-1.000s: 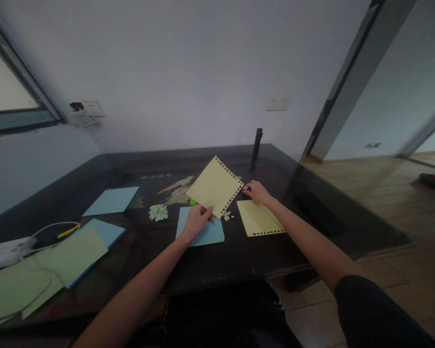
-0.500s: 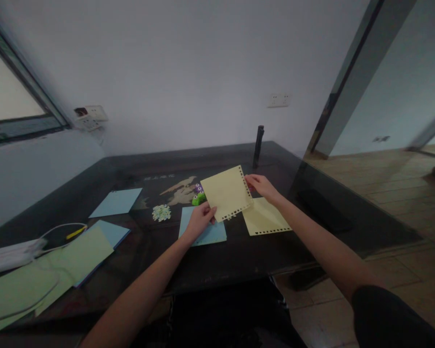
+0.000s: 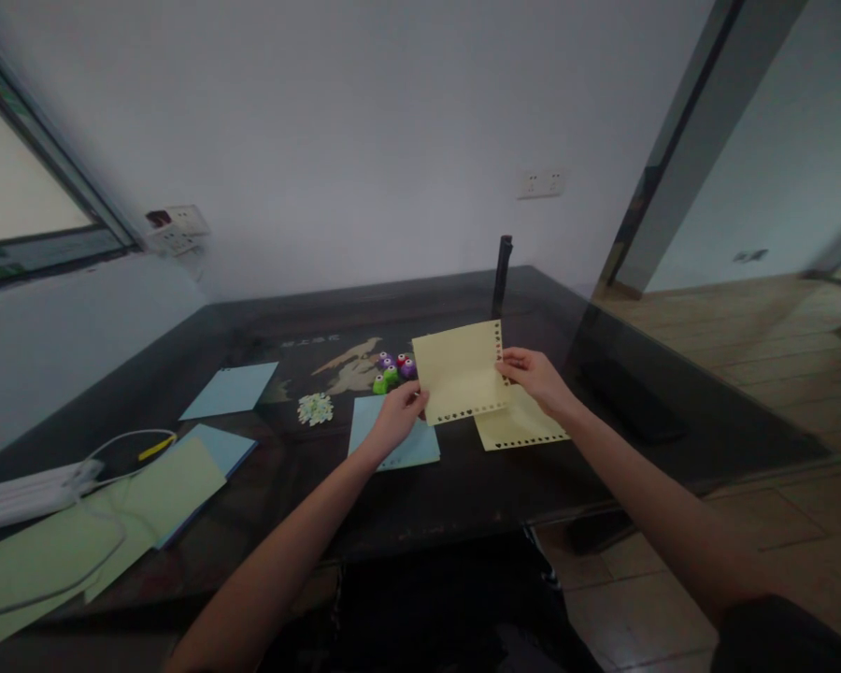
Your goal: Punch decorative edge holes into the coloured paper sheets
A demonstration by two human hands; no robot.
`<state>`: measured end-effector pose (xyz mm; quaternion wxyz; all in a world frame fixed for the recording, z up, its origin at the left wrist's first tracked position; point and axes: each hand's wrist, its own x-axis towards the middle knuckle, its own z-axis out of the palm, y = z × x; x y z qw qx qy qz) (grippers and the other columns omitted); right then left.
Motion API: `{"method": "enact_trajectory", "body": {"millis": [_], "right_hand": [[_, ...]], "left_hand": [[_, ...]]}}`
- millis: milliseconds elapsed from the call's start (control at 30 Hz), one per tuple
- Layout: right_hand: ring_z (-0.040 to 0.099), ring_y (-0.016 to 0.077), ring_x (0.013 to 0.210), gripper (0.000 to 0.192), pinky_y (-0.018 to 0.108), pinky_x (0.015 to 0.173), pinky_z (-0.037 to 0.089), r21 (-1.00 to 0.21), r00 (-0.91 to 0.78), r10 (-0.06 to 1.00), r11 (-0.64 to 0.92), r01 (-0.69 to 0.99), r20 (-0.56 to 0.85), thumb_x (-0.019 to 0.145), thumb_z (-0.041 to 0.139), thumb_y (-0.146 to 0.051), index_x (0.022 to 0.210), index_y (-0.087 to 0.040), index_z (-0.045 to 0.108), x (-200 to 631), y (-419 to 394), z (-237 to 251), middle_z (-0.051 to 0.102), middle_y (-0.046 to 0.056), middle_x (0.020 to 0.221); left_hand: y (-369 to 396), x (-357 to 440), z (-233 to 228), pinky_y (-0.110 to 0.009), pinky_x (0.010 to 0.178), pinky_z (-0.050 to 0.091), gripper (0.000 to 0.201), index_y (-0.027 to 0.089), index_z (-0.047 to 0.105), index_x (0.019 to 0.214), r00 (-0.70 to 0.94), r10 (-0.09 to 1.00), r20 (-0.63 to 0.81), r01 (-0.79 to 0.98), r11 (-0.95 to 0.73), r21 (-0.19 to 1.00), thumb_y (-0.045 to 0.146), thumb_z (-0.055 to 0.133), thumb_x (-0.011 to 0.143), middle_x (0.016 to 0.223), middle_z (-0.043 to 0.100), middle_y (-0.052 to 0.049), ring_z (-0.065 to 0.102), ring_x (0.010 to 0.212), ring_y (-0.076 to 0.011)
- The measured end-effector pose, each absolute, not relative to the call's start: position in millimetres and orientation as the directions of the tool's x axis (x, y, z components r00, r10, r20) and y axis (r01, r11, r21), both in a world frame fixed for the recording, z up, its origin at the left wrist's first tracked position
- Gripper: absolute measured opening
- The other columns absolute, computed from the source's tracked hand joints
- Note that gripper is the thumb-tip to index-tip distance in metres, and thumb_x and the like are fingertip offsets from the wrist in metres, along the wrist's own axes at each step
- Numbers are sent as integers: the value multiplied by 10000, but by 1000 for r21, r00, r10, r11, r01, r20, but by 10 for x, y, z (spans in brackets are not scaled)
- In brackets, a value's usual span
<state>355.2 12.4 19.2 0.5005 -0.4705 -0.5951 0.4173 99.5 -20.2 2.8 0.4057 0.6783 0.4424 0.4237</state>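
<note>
Between my two hands is a yellow sheet of paper (image 3: 461,371), held up off the table, with small punched shapes along its right and bottom edges. My left hand (image 3: 401,413) pinches its lower left corner. At its right edge, my right hand (image 3: 534,377) grips it between thumb and fingers. Below my left hand lies a stack of light blue paper (image 3: 410,449). Another punched yellow sheet (image 3: 522,425) rests on the table, partly covered by the held one. Small green and purple toys with eyes (image 3: 391,374) sit just behind my left hand.
A pile of small pale pieces (image 3: 315,408) lies left of the blue stack. Farther left are a blue sheet (image 3: 231,390), green sheets (image 3: 175,491) and a white power strip (image 3: 32,495) with its cable. A black upright object (image 3: 502,278) stands at the back of the dark table (image 3: 287,523).
Both hands have shifted right with the yellow sheet and turned it more level. More of the toys now shows beside it.
</note>
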Motion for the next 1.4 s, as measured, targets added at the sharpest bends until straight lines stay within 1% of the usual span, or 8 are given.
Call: {"method": "enact_trajectory", "body": {"millis": [67,167,267,400,500,833,1067,1400], "right_hand": [[556,144,598,298,312,602,459,-968,7,978,204,147,207,643,696,-351,875,-175,634,3646,63,198,632,10,689],[536,134,556,355,294,559,438,-969,78,974,201,141,213,648,702,-352,945,-170,634,3793,-8,182,609,-3,650],[512,125,521,410,272,512,407,-973,141,968,192,125,209,639,712,-351,995,-168,620,3932,-63,152,573,-22,610],[492,119,489,480,257,478,384,-976,175,969,148,163,176,628,712,-357,1049,-156,599,4087,-149,100,567,-24,601],[506,129,500,495,255,485,388,-943,175,966,132,305,192,643,687,-350,1080,-141,583,4179,-218,29,573,-21,595],[549,155,575,353,274,577,411,-668,130,953,92,739,275,725,570,-282,1042,-140,636,4304,-198,-247,600,6,638],[565,154,617,329,260,600,412,-576,108,965,52,816,239,747,572,-219,1061,-152,646,4250,-208,-273,617,10,677],[574,161,652,299,258,612,411,-536,114,968,24,844,223,765,566,-207,1048,-167,651,4224,-222,-261,636,21,714]], "left_hand": [[-185,1079,100,-247,575,465,184,148,590,910,278,937,214,221,-279,935,272,546,781,723,598,-6,559,594,-126],[-158,1233,185,-233,588,464,364,163,474,1078,217,950,225,114,-254,960,198,600,739,691,561,34,569,605,-114],[-146,1395,209,-215,565,444,441,183,387,1107,183,960,213,74,-230,970,164,613,729,665,532,67,545,557,-92],[-167,1577,127,-202,538,404,267,186,430,960,246,946,209,158,-252,955,168,598,753,638,539,64,520,528,-81],[-200,1681,25,-201,550,394,176,184,460,870,278,940,197,257,-270,928,148,589,756,612,535,65,517,534,-82],[-296,1807,-135,-220,632,419,129,188,529,852,325,930,170,520,-325,790,138,587,748,644,585,50,573,639,-112],[-315,1808,-105,-230,640,420,131,189,533,865,348,925,153,594,-344,728,131,571,753,657,609,36,588,658,-130],[-311,1822,-83,-260,690,440,166,194,540,940,373,919,128,693,-367,620,135,537,784,728,648,5,618,727,-162]]}}
